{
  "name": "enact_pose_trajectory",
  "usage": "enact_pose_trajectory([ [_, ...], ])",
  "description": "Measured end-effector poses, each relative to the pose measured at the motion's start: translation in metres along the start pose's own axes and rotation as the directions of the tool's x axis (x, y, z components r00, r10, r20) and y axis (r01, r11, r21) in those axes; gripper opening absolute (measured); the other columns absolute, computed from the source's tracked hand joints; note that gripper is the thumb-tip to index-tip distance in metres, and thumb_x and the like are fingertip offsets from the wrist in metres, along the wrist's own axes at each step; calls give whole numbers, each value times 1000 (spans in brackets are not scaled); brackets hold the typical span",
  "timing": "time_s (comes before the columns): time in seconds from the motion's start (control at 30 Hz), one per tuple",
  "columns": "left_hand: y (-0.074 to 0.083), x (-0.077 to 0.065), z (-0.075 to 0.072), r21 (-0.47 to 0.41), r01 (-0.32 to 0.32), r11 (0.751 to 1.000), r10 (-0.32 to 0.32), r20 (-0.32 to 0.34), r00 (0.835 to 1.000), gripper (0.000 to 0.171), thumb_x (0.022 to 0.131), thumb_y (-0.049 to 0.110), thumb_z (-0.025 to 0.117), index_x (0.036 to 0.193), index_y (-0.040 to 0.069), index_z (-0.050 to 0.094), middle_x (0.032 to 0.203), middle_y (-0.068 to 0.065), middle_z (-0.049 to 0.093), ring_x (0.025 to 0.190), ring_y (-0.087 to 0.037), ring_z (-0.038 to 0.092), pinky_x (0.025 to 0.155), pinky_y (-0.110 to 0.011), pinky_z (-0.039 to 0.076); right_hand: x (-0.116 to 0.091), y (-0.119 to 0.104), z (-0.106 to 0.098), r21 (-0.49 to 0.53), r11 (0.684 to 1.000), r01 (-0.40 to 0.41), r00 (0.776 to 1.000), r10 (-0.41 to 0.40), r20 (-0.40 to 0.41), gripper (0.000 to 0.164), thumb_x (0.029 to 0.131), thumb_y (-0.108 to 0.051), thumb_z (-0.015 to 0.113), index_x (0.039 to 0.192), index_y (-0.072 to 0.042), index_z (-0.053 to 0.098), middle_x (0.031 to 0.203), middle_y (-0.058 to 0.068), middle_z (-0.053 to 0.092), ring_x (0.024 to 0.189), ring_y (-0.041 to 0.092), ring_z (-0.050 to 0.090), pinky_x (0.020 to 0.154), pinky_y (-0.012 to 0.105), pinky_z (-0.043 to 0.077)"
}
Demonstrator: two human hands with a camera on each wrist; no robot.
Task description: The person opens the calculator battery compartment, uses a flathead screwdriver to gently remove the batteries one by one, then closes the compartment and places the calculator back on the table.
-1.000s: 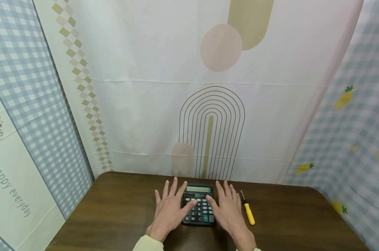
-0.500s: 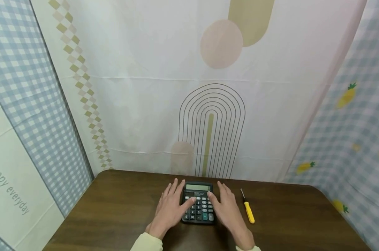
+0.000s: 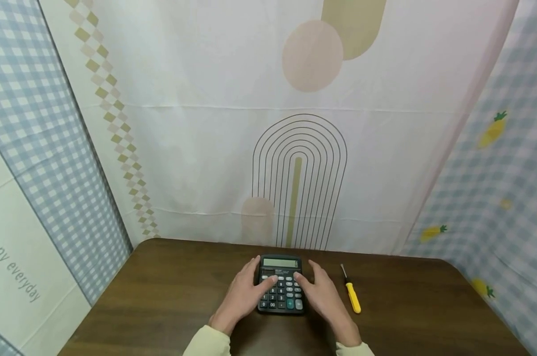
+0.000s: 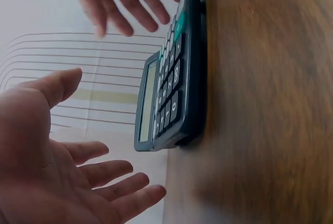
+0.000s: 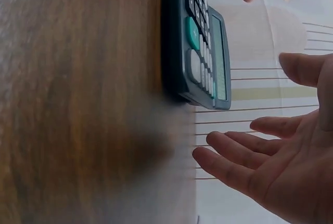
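A black desk calculator [image 3: 280, 291] lies face up on the brown table, its grey display toward the back and a green plus key near the front. My left hand [image 3: 240, 295] hovers along its left side, thumb reaching over the keys in the head view. Opposite it, my right hand [image 3: 322, 297] is held by the right side, thumb over the upper right keys. In the left wrist view, a gap shows between the left fingers [image 4: 112, 174] and the calculator [image 4: 179, 83]. The right wrist view likewise shows the right hand [image 5: 286, 167] apart from the casing, fingers spread loosely.
To the right of the right hand lies a screwdriver [image 3: 352, 297] with a yellow handle, its shaft pointing away. The wooden table [image 3: 170, 296] has rounded far corners and ends at a white printed curtain [image 3: 197, 163]. Checked cloths hang on both sides.
The left hand's spread fingers have drawn closer together and come in beside the calculator. The right hand's fingers have also drawn together. The head view has tilted slightly; calculator and screwdriver stay put.
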State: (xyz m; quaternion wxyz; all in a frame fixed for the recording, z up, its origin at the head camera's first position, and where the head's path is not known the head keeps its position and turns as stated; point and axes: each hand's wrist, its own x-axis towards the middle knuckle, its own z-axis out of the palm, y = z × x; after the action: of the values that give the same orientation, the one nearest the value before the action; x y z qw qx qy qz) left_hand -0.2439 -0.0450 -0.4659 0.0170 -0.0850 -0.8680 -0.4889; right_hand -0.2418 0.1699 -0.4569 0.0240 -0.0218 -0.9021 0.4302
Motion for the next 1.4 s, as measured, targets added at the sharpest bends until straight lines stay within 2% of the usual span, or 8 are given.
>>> enact_pose_trajectory([
  [0.23,1,4,3,-82,73,994,-71,17,997,80,100,46,70,161,3,43,162,-27,42,151,-52,33,115,-75,29,6,6,2,29,997,-77,997,76,21,73,105,-35,64,157,9,39,155,38,43,134,53,53,106,69,44],
  [0.43,-1,9,3,-127,105,986,-102,23,994,79,101,47,68,160,1,43,158,-29,46,136,-48,55,110,-69,41,10,8,5,72,990,-123,992,122,17,66,106,-34,61,153,9,45,151,37,48,139,54,47,109,70,40],
  [0.53,-2,12,3,-153,109,982,-107,19,994,77,101,47,67,158,-1,47,153,-26,52,131,-42,58,109,-65,43,11,10,6,103,988,-114,993,113,15,63,106,-32,61,151,10,47,145,36,54,131,49,56,104,64,48],
  [0.67,-3,14,3,-191,129,973,-130,9,992,74,101,46,67,153,-4,51,151,-25,55,138,-42,52,110,-62,43,14,14,7,169,981,-95,995,92,24,58,107,-27,61,148,12,49,137,33,60,116,39,66,94,53,58],
  [0.87,-6,16,5,-254,183,950,-177,44,983,73,103,43,65,151,-9,50,149,-29,54,126,-37,60,89,-48,60,17,19,8,225,971,-86,996,77,49,57,107,-24,62,146,15,49,128,28,64,108,31,67,86,46,61],
  [1.0,-12,14,7,-292,215,932,-210,49,976,67,104,37,66,148,-11,52,140,-26,61,110,-28,65,79,-41,61,19,24,10,225,969,-105,993,89,81,54,105,-21,63,144,16,51,123,25,66,103,28,67,81,44,61],
  [1.2,-16,13,11,-337,215,917,-212,46,976,56,104,24,64,144,-15,53,128,-23,67,101,-25,67,75,-39,61,22,29,11,215,970,-111,991,92,96,46,104,-15,63,137,16,58,117,21,69,96,24,67,75,40,61],
  [1.4,-16,15,11,-333,189,924,-189,34,981,61,98,15,68,145,-19,49,134,-31,63,100,-27,68,73,-38,61,24,28,11,230,967,-110,992,91,93,43,102,-10,60,136,16,60,121,23,69,97,23,67,77,40,61],
])
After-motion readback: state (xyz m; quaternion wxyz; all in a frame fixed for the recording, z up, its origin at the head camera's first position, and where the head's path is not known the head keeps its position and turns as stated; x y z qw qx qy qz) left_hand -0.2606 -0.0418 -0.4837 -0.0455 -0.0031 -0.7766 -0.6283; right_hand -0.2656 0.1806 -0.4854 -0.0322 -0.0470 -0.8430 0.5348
